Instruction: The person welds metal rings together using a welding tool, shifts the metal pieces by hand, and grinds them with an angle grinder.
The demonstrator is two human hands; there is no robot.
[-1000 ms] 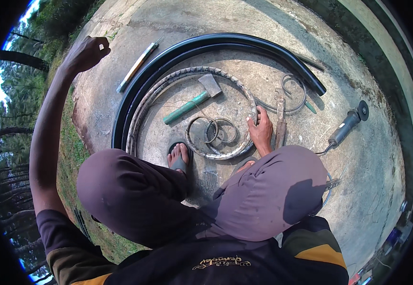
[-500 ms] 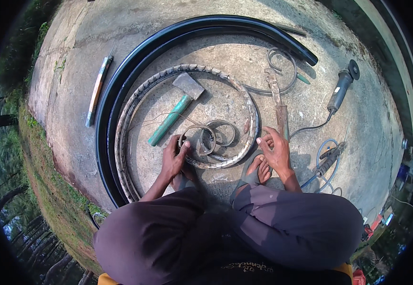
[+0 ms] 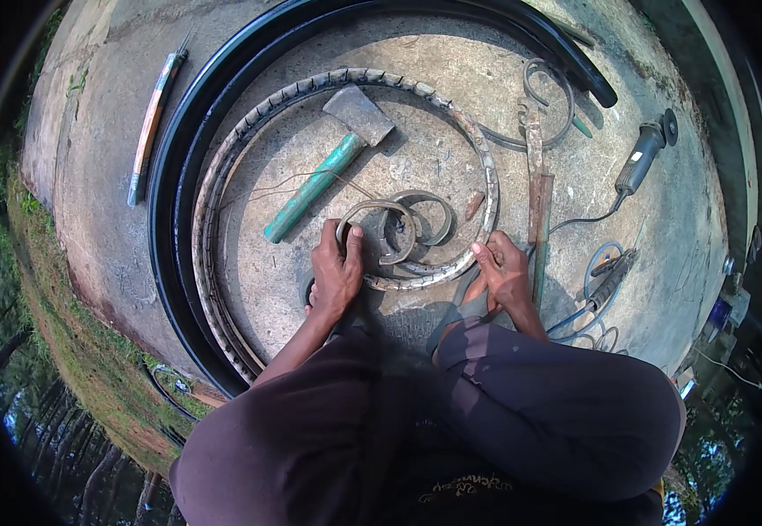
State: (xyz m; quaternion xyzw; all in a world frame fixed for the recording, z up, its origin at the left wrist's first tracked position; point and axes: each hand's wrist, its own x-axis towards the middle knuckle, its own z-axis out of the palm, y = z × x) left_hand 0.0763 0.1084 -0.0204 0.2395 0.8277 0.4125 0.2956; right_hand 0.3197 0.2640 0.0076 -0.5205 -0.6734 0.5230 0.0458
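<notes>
On the concrete lies a long, pale, notched strip (image 3: 210, 188) wound into a large ring, its inner end curling into smaller loops. My left hand (image 3: 337, 270) is closed on the edge of a thin inner loop (image 3: 368, 207). At the ring's near right side, my right hand (image 3: 505, 273) pinches the notched strip between thumb and fingers. A hammer (image 3: 359, 116) with a green handle and a broad grey head lies inside the ring, beyond my left hand. Thin wire (image 3: 289, 182) crosses its handle. Near the loops rests a small reddish-brown piece (image 3: 474, 206).
A thick black curved tube or rubber length (image 3: 166, 202) arcs around the ring's left and far sides. To the right are a rusty flat bar (image 3: 539, 202), a coiled cord (image 3: 571, 105), an angle grinder (image 3: 640, 162) and a black-handled tool (image 3: 611, 280) with blue cable. A painted stick (image 3: 155, 131) lies far left.
My right hand has closed onto the ring's edge, where its fingers were apart before. My left hand stays on the inner loop. The whole view has shifted slightly.
</notes>
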